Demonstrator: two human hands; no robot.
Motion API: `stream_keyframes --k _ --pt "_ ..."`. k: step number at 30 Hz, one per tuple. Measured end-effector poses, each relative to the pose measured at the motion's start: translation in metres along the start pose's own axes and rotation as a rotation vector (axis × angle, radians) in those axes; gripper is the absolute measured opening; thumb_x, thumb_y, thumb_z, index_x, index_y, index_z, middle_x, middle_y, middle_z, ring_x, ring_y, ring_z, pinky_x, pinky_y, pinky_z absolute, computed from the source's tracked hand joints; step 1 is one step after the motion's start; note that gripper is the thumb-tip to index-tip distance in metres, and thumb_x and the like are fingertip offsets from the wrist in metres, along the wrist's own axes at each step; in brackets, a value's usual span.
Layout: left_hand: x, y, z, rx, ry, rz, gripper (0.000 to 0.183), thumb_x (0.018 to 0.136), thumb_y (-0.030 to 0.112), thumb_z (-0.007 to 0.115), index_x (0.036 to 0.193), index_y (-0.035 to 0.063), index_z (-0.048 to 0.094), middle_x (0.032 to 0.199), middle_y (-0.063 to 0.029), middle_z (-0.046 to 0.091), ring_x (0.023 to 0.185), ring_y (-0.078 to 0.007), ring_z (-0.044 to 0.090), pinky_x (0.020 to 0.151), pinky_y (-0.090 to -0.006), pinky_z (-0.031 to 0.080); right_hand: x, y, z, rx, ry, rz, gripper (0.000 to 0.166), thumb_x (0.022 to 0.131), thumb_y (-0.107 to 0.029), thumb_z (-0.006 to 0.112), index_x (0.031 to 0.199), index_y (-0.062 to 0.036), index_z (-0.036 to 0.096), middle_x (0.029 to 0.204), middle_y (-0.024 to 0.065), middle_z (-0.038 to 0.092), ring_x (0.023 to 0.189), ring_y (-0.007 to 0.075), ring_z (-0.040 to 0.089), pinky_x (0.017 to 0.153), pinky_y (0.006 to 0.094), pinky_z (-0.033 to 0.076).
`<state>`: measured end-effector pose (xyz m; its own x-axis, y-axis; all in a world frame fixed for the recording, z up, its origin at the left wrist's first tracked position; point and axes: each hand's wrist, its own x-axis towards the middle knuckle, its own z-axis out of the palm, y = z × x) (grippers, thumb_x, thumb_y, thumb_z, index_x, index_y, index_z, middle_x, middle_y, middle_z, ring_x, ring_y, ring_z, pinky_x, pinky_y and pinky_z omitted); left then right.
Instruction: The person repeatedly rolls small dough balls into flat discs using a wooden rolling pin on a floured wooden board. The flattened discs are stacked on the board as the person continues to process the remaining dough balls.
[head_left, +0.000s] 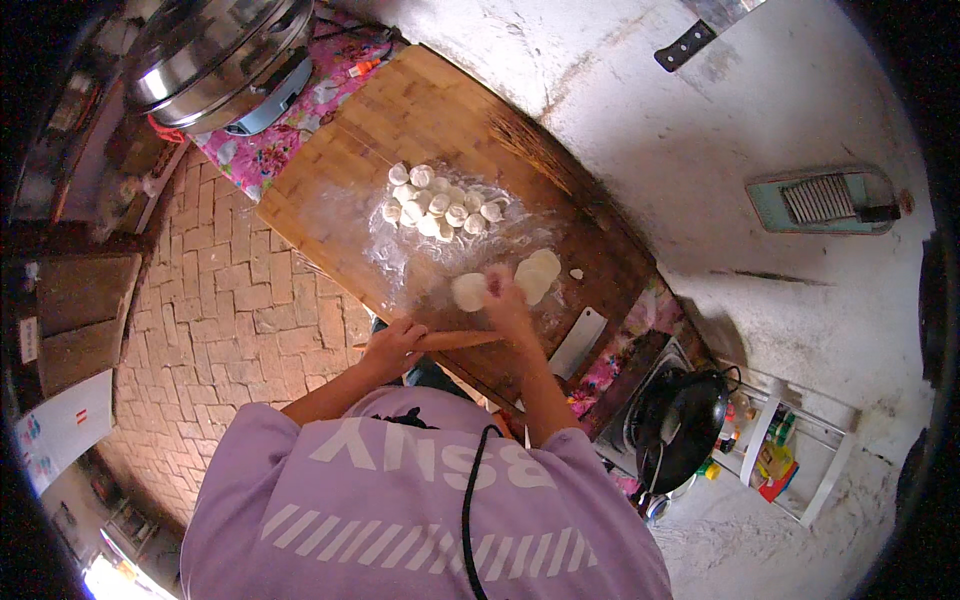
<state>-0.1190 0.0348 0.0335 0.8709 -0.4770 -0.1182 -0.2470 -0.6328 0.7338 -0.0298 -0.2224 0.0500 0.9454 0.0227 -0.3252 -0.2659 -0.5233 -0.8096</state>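
Observation:
My left hand (397, 346) is closed around one end of a wooden rolling pin (461, 340), at the near edge of the wooden board (337, 172). The pin's other end reaches my right wrist. My right hand (504, 291), blurred, is over the board between a round dough wrapper (470, 292) and a stack of overlapping wrappers (537, 277); its fingers are unclear. A small dough piece (577, 274) lies right of the stack. Farther back, several round white dough pieces (439, 204) sit grouped on scattered flour. A cleaver (580, 341) rests near the board's right end.
A large steel steamer (225, 60) stands on a blue base at the back left, on floral cloth (262, 154). A black wok (679, 431) is at the right beside a wall rack (795, 450). A grater (821, 200) and another knife (684, 46) are at the wall.

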Motion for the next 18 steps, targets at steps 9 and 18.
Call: stream_keyframes --k 9,18 --pt "0.01 0.002 0.003 0.024 0.0 0.035 0.035 0.078 0.019 0.074 0.109 0.0126 0.057 0.1 -0.0098 0.057 0.093 -0.0326 0.064 0.07 -0.0452 0.056 0.054 0.029 -0.019 -0.497 0.303 -0.286 0.041 0.087 -0.023 0.068 0.122 -0.0062 0.058 0.111 0.0189 0.059 0.105 0.0374 0.058 0.091 0.0464 0.047" --pt "0.008 0.005 -0.003 0.109 0.098 0.093 0.034 0.077 0.021 0.075 0.106 0.0129 0.058 0.097 -0.008 0.055 0.094 -0.0291 0.063 0.065 -0.0401 0.057 0.099 -0.005 0.039 -0.398 0.187 -0.07 0.038 0.08 -0.015 0.074 0.112 -0.0034 0.058 0.104 0.0209 0.061 0.1 0.0399 0.059 0.084 0.0498 0.048"
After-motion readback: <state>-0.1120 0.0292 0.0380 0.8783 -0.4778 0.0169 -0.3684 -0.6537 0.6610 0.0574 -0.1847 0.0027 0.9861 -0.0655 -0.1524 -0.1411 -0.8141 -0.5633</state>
